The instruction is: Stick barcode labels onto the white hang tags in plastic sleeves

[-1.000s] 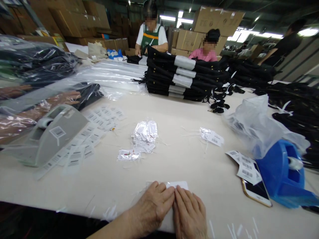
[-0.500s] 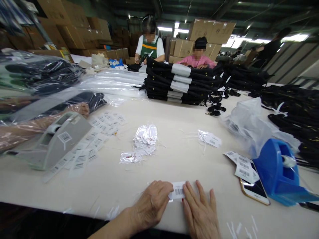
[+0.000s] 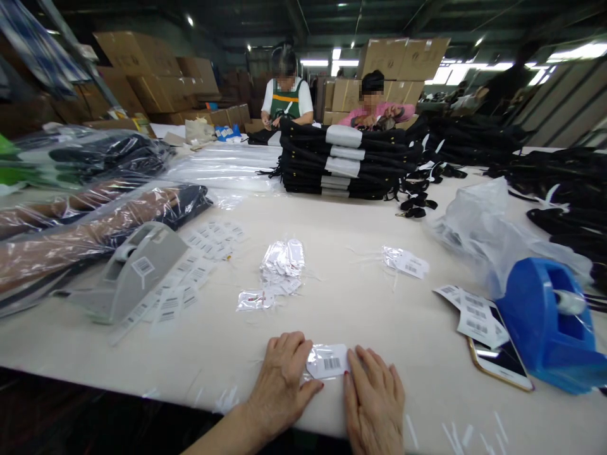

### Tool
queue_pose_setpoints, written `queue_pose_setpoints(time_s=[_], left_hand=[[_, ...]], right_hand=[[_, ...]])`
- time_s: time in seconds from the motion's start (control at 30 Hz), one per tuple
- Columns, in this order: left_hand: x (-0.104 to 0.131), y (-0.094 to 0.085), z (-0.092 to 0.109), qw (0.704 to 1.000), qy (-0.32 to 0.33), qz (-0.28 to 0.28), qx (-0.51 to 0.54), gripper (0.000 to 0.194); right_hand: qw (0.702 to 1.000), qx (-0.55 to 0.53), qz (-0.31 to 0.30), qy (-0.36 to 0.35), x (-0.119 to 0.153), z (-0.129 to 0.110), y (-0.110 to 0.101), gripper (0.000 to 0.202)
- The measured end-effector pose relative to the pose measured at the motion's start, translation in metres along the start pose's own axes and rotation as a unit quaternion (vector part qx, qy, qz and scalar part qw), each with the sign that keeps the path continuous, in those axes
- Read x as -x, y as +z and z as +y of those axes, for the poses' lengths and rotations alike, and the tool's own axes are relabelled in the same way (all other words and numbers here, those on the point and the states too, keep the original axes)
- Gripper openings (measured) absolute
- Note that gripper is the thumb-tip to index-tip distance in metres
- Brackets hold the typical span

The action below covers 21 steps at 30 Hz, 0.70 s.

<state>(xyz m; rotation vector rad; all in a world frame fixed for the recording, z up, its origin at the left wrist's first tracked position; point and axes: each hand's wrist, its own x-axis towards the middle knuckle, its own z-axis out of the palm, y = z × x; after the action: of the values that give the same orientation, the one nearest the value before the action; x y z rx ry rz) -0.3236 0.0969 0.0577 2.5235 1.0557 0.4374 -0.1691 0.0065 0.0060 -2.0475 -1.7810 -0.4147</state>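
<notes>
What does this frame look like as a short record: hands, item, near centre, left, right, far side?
left hand: at the left end of a barcoded tag, fingers and thumb apart
right hand: flat, fingertips by the tag's right end
near centre: pile of tags
left: grey tape dispenser, barcode labels
right: blue tape dispenser, phone partly under labels
far side: stacked black goods, two people

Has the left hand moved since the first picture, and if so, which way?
Yes: the left hand has moved left against the tag pile, away from the right hand.
</notes>
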Motion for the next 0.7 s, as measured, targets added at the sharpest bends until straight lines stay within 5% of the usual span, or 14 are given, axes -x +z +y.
queue_pose_setpoints(time_s=[0.2, 0.4, 0.5, 0.6, 0.7], left_hand=[[0.001, -0.005, -0.007, 1.000, 0.005, -0.010, 0.016, 0.039], [0.015, -0.047, -0.045, 0.999, -0.043, -0.031, -0.002, 0.042], [0.018, -0.057, -0.054, 0.993, -0.085, -0.071, -0.026, 0.021], [0.014, -0.055, -0.053, 0.989, -0.102, -0.098, -0.040, 0.007], [0.010, -0.053, -0.051, 0.987, -0.097, -0.126, -0.017, 0.010]], right_hand=[[0.997, -0.069, -0.003, -0.028, -0.005, -0.004, -0.001, 0.031], [0.984, -0.172, 0.012, -0.040, -0.025, 0.006, -0.011, 0.039], [0.967, -0.221, -0.074, -0.103, -0.047, -0.009, -0.016, 0.050], [0.941, -0.270, -0.189, -0.077, -0.068, -0.028, -0.021, 0.051], [0.926, -0.289, -0.240, -0.045, -0.083, -0.038, -0.023, 0.045]])
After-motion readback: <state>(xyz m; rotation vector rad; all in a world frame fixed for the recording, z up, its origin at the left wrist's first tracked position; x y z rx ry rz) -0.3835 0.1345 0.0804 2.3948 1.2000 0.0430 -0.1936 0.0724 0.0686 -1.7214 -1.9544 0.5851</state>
